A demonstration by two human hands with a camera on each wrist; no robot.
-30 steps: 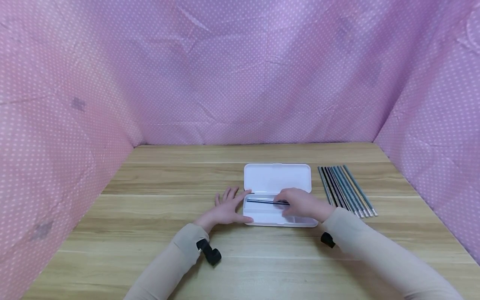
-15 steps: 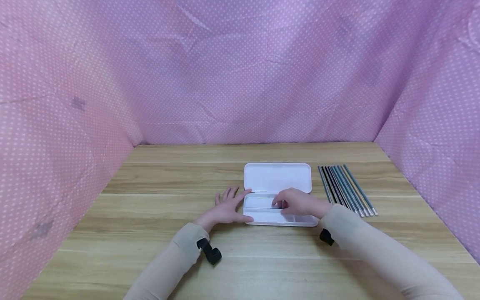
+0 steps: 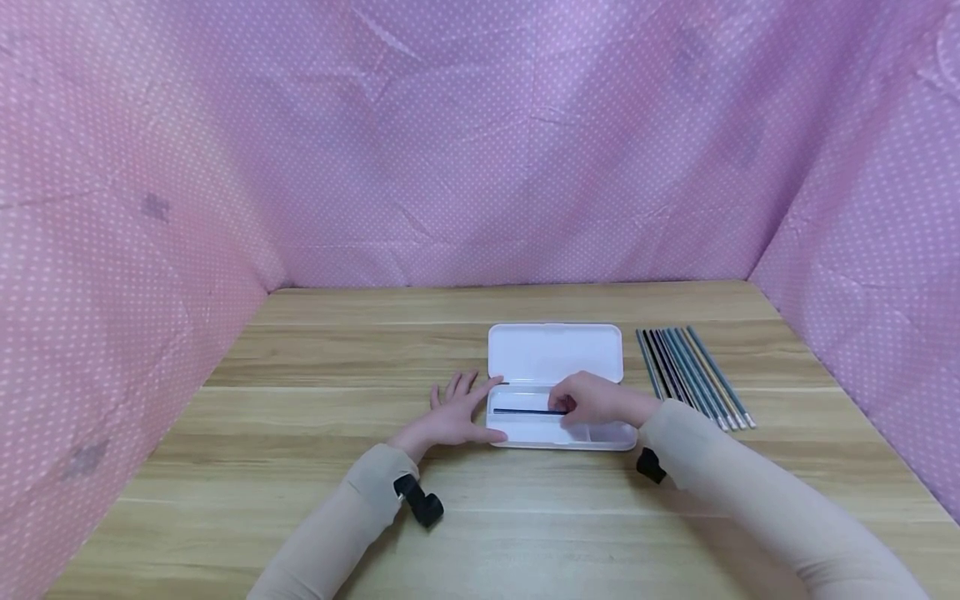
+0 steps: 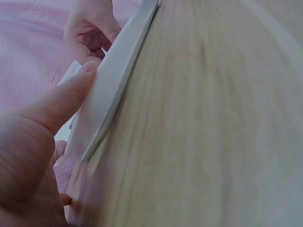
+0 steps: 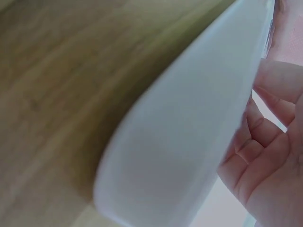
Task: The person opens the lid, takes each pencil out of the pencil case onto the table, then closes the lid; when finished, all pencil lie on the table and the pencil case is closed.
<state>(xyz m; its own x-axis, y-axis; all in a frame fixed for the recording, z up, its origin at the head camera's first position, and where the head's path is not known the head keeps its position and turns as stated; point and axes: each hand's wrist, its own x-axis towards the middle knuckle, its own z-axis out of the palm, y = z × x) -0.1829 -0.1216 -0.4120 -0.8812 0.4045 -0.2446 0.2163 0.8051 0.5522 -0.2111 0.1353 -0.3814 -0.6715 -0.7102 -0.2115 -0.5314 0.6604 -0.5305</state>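
A white pencil case (image 3: 536, 432) lies with its lid folded back on the wooden table. My left hand (image 3: 446, 418) rests against the case's left end, thumb and index finger straight along its corners, the other fingers spread. Inside the rear compartment lies a dark pencil (image 3: 525, 411), parallel to the divider. My right hand (image 3: 596, 400) reaches into the case from the right, its curled fingers pinching the pencil's right end, which they hide. In the right wrist view, the right hand's fingers (image 5: 260, 137) curl over the rim of the case.
A row of several pencils (image 3: 697, 375), dark, blue-green and gold with white-tipped near ends, lies right of the case, partly behind the right wrist. Pink dotted cloth (image 3: 480, 167) hangs behind and beside the table (image 3: 337, 333).
The dark pencil was in the right hand's fingers at first, was out of sight half a second ago, and shows again now, nearer the divider. The left hand has stayed put.
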